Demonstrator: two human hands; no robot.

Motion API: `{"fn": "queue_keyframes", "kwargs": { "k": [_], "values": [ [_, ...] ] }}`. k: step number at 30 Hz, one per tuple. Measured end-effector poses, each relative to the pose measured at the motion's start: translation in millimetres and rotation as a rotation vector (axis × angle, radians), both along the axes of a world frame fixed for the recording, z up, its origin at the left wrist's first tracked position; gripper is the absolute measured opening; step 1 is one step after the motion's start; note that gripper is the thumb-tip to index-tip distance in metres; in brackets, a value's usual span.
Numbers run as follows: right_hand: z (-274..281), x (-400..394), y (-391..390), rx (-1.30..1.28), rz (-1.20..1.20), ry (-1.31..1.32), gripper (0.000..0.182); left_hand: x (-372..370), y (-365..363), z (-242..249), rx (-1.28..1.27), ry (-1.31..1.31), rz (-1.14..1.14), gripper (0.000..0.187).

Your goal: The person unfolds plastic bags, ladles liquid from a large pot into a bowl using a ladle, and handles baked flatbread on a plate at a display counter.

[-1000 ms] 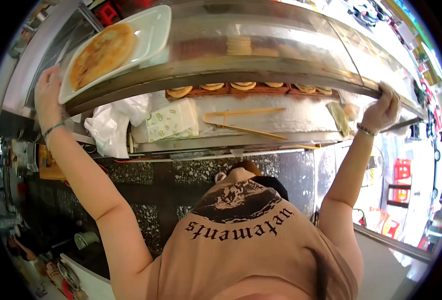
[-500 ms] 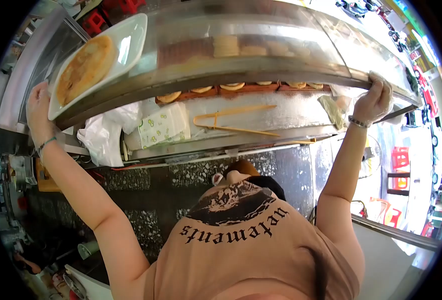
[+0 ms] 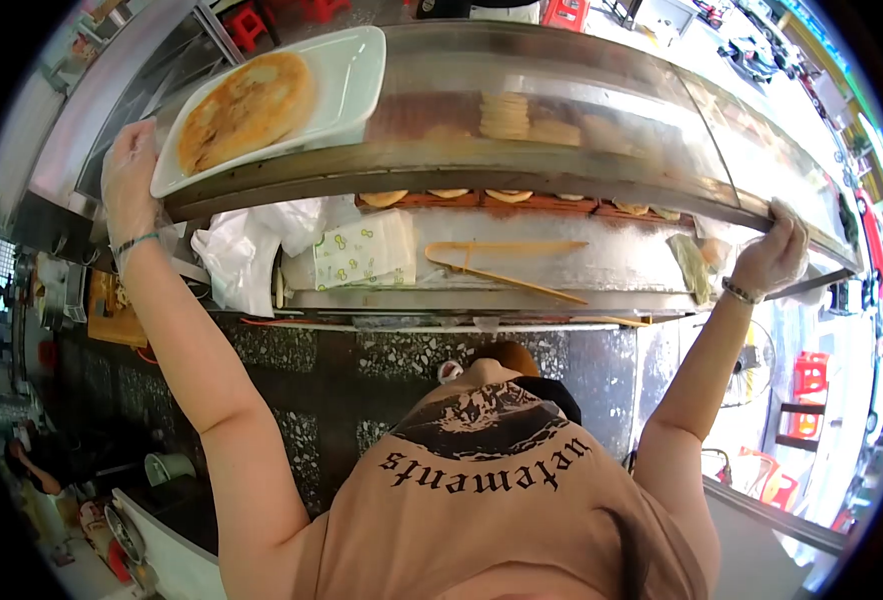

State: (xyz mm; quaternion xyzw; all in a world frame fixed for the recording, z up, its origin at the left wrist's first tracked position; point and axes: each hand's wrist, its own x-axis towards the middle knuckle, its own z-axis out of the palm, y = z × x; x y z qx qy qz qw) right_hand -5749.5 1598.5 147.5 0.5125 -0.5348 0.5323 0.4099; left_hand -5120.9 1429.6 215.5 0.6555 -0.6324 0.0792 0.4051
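Both hands wear clear plastic gloves. My left hand is closed at the left end of the glass display case, beside a white plate on its top; the fingertips are partly hidden. A round browned flatbread lies on that plate. At the case's right end, my right hand is wrapped round the metal edge. Under the glass are several pale round breads in stacks and rows. Wooden tongs lie on the metal counter in front of the case.
White plastic bags and a green-patterned paper bag are on the counter's left part. A greenish bag lies near its right end. Behind the case are red stools. A fan stands at the right. Another person's arm shows at lower left.
The view has shifted, so the case, plate and both hands appear further right. Both hands keep their places at the case's ends.
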Motion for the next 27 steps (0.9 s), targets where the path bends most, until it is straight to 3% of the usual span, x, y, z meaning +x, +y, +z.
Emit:
{"fn": "queue_keyframes", "kwargs": {
  "k": [11,18,24,27],
  "values": [
    [-6,0,0,-0.013,0.069,-0.192,0.022,11,-6,-3,0.061,0.057,-0.033,0.035],
    [-4,0,-1,-0.02,0.099,-0.168,0.022,-20,14,11,0.112,0.062,0.032,0.04],
    [-1,-1,0,-0.004,0.01,-0.034,0.022,2,-1,-2,0.011,0.073,-0.058,0.037],
    [-4,-1,-1,-0.007,0.045,-0.116,0.022,8,-6,-2,0.053,0.045,-0.028,0.037]
  ]
}}
